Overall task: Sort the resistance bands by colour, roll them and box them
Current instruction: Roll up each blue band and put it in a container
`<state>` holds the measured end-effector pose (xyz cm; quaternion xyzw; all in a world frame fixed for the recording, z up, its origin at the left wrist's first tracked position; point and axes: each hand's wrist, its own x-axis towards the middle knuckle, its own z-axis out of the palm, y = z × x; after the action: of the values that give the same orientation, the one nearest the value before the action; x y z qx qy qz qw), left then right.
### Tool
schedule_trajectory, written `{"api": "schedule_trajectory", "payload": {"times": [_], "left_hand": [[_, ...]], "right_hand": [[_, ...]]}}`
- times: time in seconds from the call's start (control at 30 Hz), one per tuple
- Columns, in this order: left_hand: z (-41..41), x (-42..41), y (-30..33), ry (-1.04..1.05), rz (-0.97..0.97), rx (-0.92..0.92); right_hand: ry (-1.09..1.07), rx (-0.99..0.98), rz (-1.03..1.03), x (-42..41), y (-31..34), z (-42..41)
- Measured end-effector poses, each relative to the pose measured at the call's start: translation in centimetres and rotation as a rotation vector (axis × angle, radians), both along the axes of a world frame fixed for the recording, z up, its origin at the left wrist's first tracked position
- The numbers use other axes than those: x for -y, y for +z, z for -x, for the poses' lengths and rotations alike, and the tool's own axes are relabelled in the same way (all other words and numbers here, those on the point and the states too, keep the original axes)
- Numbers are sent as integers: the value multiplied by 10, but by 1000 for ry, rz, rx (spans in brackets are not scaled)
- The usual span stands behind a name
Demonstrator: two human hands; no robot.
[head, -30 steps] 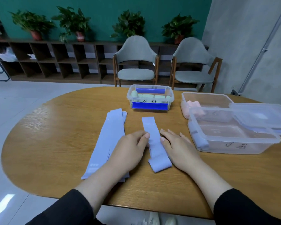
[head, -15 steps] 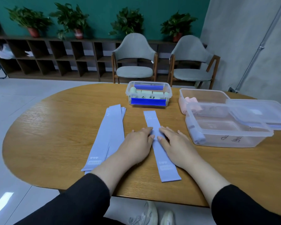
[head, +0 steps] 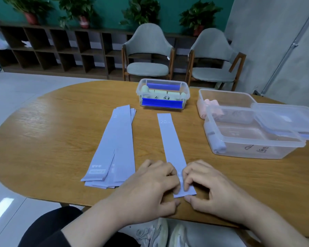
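Hands: I had left hand [head: 150,189] and right hand [head: 212,191] pinching the near end of the lilac band [head: 171,139] by the table [head: 52,139] edge; bare wood lay beyond either wrist.

Both hands now sit at the near end of the single lavender band [head: 172,139], having slid back from its middle; the left hand [head: 150,186] and right hand [head: 212,189] pinch that end, fingers curled.

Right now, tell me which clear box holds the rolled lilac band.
The nearest box, at right with handwriting on its front: a lilac roll lies at its left end. The box behind it holds pink rolls; the blue-clipped box holds pale ones.
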<state>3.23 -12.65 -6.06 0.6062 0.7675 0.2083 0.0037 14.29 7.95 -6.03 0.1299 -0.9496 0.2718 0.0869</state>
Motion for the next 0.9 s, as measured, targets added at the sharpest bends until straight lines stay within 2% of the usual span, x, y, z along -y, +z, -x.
{"api": "schedule_trajectory", "payload": {"times": [0.3, 0.7, 0.9], "left_hand": [[1, -9, -4, 60, -45, -60], [4, -7, -15, 99, -125, -19], [5, -6, -12, 116, -118, 69]], "right_hand": [[-13, -87, -40, -1, -10, 4], [-32, -161, -125, 0, -14, -1], [-41, -179, -124, -3, -16, 0]]}}
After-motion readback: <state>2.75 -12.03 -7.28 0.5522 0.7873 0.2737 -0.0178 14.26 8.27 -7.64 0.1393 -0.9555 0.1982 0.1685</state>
